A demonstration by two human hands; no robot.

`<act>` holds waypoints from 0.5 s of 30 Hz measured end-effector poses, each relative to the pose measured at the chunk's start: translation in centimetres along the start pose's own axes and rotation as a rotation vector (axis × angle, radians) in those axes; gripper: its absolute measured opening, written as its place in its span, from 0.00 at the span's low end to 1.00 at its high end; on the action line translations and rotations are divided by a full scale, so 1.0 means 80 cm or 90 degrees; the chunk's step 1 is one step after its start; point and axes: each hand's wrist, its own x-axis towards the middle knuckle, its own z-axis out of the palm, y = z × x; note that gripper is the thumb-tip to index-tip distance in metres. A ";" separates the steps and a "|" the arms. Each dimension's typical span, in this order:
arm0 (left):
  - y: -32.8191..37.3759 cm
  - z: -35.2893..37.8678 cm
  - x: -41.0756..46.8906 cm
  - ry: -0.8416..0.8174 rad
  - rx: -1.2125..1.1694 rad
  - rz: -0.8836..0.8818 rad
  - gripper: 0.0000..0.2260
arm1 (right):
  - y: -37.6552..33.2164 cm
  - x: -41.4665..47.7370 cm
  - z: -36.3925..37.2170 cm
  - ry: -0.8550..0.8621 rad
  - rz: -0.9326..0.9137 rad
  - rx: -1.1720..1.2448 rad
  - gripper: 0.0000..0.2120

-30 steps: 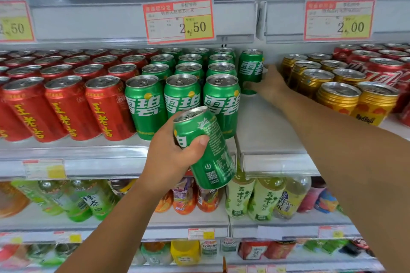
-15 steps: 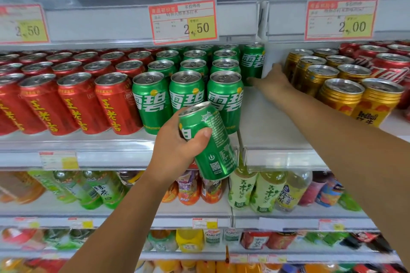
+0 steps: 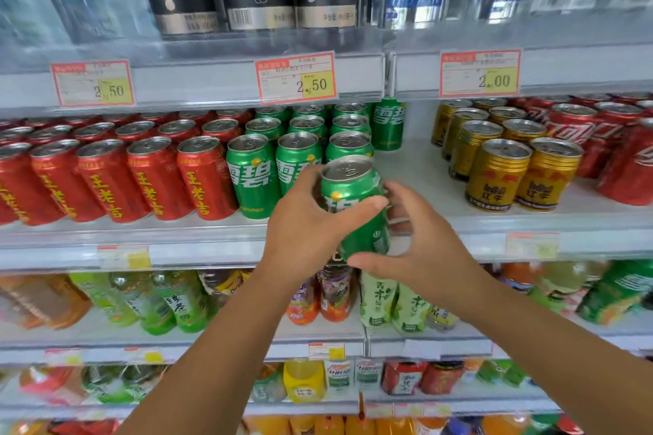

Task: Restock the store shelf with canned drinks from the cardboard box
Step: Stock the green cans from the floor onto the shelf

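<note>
Green can [image 3: 353,194] is grasped by left hand [image 3: 304,233] and right hand [image 3: 424,251] before placement; next move likely requires seating it upright on the bare shelf [image 3: 406,173].

the white metal store shelf [image 3: 417,173] carries rows of red herbal-tea cans [image 3: 155,184] at left, green soda cans [image 3: 252,180] just beside them, then bare shelf, gold cans [image 3: 498,176] and red cola cans [image 3: 625,169].

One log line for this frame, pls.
left hand: grips green can, tilted | right hand: cups its lower side | lane right of green rows: lone can at back | placement: not yet done
</note>
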 end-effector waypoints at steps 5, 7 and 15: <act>0.023 0.017 0.009 -0.033 0.098 0.064 0.33 | -0.002 0.014 -0.011 0.143 0.002 -0.009 0.30; 0.014 0.012 0.016 -0.094 0.080 0.070 0.34 | 0.001 0.022 -0.026 0.176 0.003 -0.003 0.29; -0.087 -0.009 0.021 -0.084 0.356 0.209 0.20 | 0.073 0.091 -0.061 0.160 0.125 0.015 0.33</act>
